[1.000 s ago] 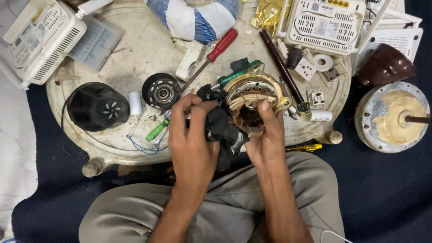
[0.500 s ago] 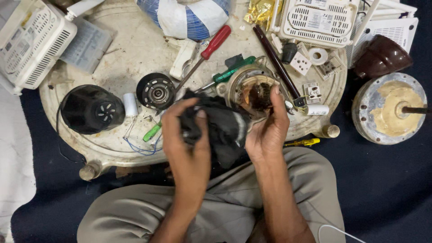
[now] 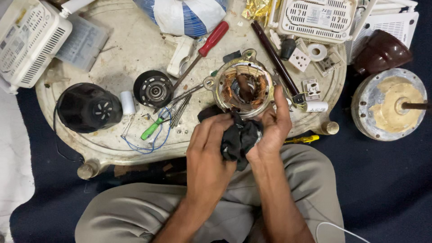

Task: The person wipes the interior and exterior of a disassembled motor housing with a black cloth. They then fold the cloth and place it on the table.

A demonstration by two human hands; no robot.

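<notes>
My left hand (image 3: 209,148) grips a crumpled black cloth (image 3: 238,137) just over the table's near edge. My right hand (image 3: 272,123) holds the rim of a round motor stator (image 3: 243,87) with copper windings, tilted so its open face looks up. The cloth is bunched between both hands, pressed against the stator's lower side. My legs in grey trousers lie below.
On the low round table (image 3: 135,40) lie a black fan motor housing (image 3: 87,108), a black rotor (image 3: 153,88), a red-handled screwdriver (image 3: 204,47), a green tool with blue wire (image 3: 153,128), white boxes and sockets. A round metal disc (image 3: 389,103) stands on the dark floor at right.
The stator has come out from under the cloth and now shows its windings. Both hands have drawn the cloth down toward me and bunched it smaller.
</notes>
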